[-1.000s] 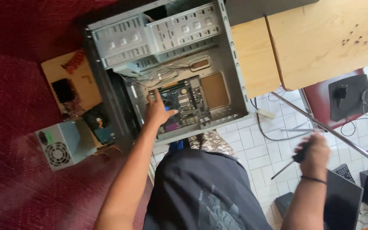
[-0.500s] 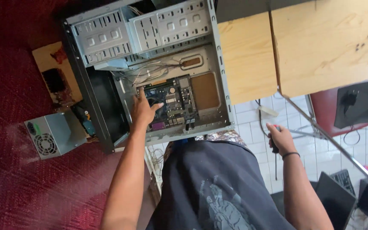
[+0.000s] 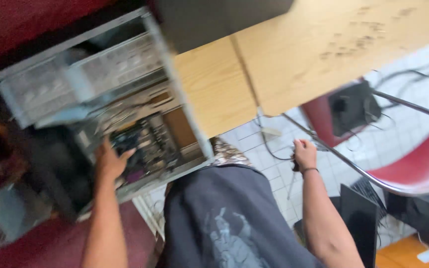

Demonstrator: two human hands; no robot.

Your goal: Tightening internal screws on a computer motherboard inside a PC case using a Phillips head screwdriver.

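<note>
An open grey computer case (image 3: 50, 84) lies on its side, blurred by camera motion. My left hand (image 3: 109, 160) reaches into it and rests, fingers spread, on the dark motherboard (image 3: 147, 144). My right hand (image 3: 304, 153) is held out over the white tiled floor (image 3: 269, 168), closed in a fist on a screwdriver (image 3: 291, 182) whose thin shaft points down. My dark printed shirt (image 3: 224, 218) fills the lower middle.
A wooden desk top (image 3: 294, 59) spans the upper right, close to the case's side. A red chair with a chrome frame (image 3: 413, 164) stands at right, with a small black box and cables behind it. A grey power supply (image 3: 1, 223) lies on the red carpet at lower left.
The view has swung and blurred. My left hand stays on the motherboard. My right hand with the screwdriver has risen from low at the right toward the desk edge.
</note>
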